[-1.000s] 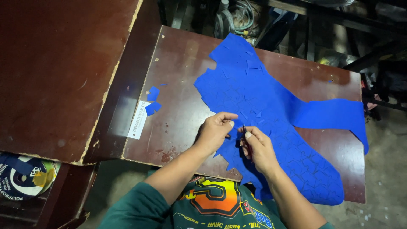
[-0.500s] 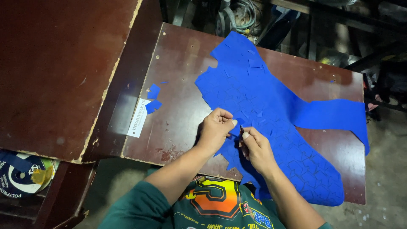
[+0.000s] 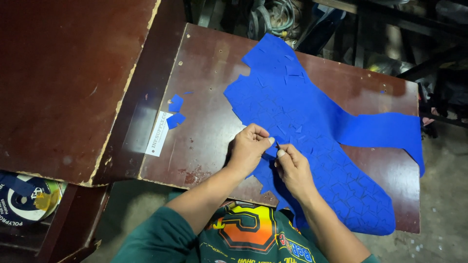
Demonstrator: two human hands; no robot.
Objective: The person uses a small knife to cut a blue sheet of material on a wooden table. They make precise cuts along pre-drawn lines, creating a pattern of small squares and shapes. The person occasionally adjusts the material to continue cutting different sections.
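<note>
A large blue sheet (image 3: pixel 312 117), scored all over with cut shapes, lies spread across a dark red-brown table (image 3: pixel 204 97). My left hand (image 3: pixel 248 148) and my right hand (image 3: pixel 292 168) meet at the sheet's near left edge. Both pinch a small blue piece of the sheet between thumb and fingertips, close together. Two small blue cut pieces (image 3: pixel 175 111) lie apart on the table to the left.
A white label strip (image 3: pixel 158 134) sticks on the table's left edge. A second worn brown tabletop (image 3: pixel 63 83) overlaps at the left. A roll of tape (image 3: pixel 22 202) sits low at the left. Metal frames and cables (image 3: pixel 273 14) crowd the far side.
My hands have drawn closer together on the sheet's edge, and the left fingers now pinch a small piece beside the right thumb. The sheet has barely shifted.
</note>
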